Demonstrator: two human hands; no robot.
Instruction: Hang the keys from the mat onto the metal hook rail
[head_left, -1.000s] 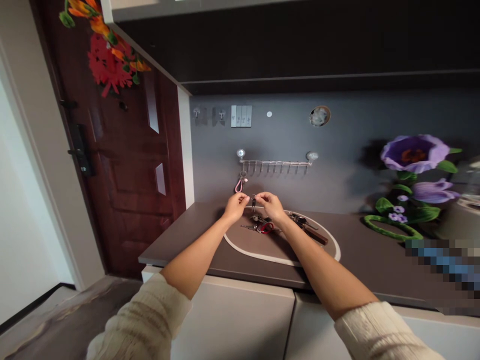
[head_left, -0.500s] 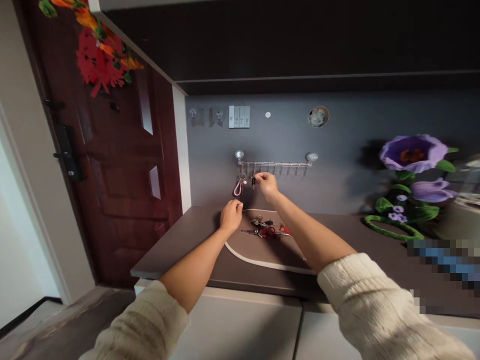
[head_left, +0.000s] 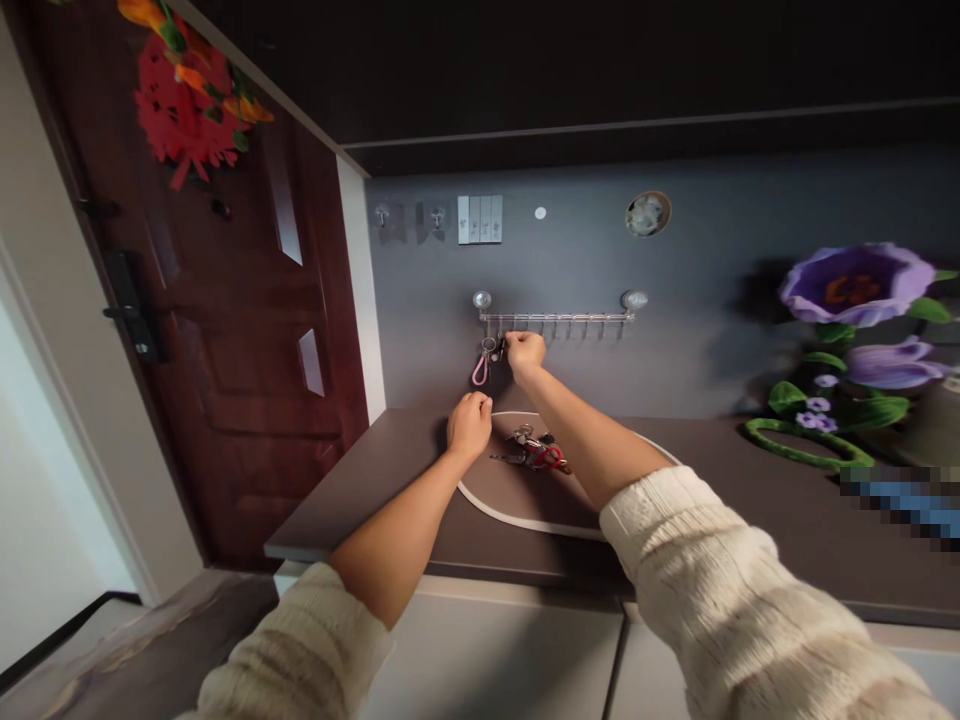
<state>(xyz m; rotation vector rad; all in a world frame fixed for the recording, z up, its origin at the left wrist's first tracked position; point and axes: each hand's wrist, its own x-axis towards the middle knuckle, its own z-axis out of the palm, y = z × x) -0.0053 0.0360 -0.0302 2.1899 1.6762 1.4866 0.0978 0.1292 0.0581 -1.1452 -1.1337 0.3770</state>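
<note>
a dark brown countertop (head_left: 360, 490) runs along a grey wall, above pale cabinet fronts. to the left stands a dark red door (head_left: 225, 330) with a red and orange decoration near its top. an oval tray (head_left: 510, 510) with a pale rim lies on the countertop, and a bunch of keys (head_left: 534, 450) with a red loop rests in it. on the wall above is a chrome hook rail (head_left: 556, 317), and purple flowers (head_left: 855, 290) show at the far right.

the person's right hand (head_left: 524, 354) is raised to the left end of the rail, arm stretched forward and up, sleeve pushed back from the forearm. its fingers are pinched shut on a small dark key (head_left: 500, 346) held right at the hooks; the key is too small to tell which way its long axis runs. just to its left a pink strap (head_left: 480, 370) hangs straight down from the rail.

the left hand (head_left: 469, 424) sits low over the tray's left rim, fingers curled in loosely, holding nothing that can be seen.
</note>
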